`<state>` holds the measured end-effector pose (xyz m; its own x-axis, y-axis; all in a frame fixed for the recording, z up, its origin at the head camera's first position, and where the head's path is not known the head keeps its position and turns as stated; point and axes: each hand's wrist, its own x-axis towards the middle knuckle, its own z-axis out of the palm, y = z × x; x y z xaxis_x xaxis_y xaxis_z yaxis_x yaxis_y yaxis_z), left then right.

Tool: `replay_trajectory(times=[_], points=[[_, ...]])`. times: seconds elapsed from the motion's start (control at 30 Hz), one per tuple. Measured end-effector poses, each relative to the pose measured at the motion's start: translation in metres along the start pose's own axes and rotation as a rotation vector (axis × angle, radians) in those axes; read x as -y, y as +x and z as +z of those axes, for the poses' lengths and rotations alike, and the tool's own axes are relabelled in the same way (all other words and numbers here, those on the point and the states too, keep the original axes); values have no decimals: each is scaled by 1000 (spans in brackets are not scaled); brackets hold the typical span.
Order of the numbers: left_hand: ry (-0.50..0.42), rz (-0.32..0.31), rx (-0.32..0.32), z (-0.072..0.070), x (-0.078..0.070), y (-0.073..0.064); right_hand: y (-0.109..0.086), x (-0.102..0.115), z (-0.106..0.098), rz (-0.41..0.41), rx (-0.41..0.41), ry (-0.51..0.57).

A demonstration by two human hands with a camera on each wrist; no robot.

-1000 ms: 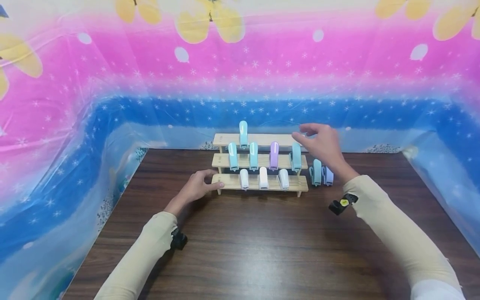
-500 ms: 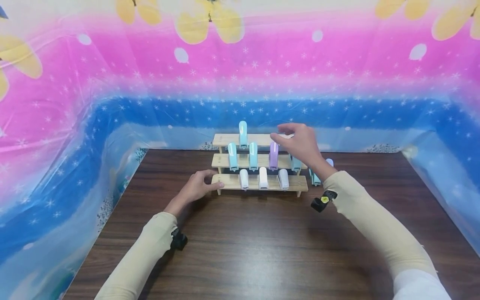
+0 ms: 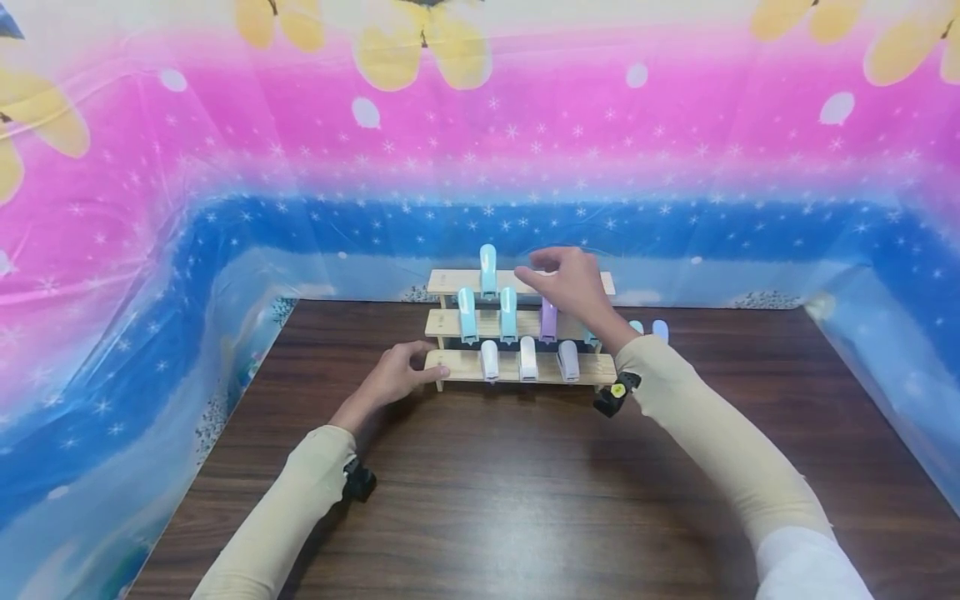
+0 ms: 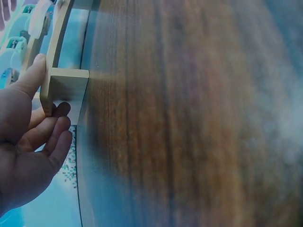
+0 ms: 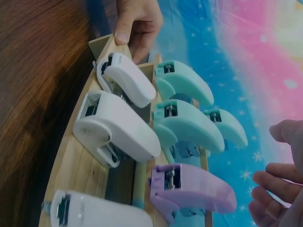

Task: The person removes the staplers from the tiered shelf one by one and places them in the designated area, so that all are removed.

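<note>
A three-tier wooden shelf [image 3: 456, 364] carries several small hand-held hole punches. On the bottom tier are three white punches [image 5: 118, 124]; mint punches [image 3: 467, 315] and a purple punch [image 5: 201, 189] fill the middle one. One mint punch [image 3: 488, 271] stands on the top tier. My left hand [image 3: 393, 372] grips the bottom tier's left end, thumb on top and fingers below the board, as the left wrist view shows. My right hand [image 3: 572, 282] hovers by the top tier, right of its punch, fingers loosely bent and holding nothing. It hides part of the purple punch.
Beside the shelf's right end, a mint punch [image 3: 637, 326] and a lavender punch [image 3: 660, 331] stand on the brown wooden table [image 3: 480, 492], partly behind my right forearm. A printed cloth backdrop [image 3: 480, 167] rises behind and at both sides.
My right hand has moved left along the top tier, from the shelf's right end toward the top mint punch. My left hand keeps its grip on the shelf.
</note>
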<state>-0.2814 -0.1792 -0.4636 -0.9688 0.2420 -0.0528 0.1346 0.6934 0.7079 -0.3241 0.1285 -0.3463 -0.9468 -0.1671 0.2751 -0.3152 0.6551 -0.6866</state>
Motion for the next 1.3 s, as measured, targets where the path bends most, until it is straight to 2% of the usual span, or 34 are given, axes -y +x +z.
replay_trajectory(times=[0.23,0.93,1.3], points=[[-6,-2,1,1,0,0,10,4,14,3,8,28],[-18,16,8,1,2,1,26,10,43,21,77,-44],[-19,6,5,0,2,0,24,17,50,3,38,-78]])
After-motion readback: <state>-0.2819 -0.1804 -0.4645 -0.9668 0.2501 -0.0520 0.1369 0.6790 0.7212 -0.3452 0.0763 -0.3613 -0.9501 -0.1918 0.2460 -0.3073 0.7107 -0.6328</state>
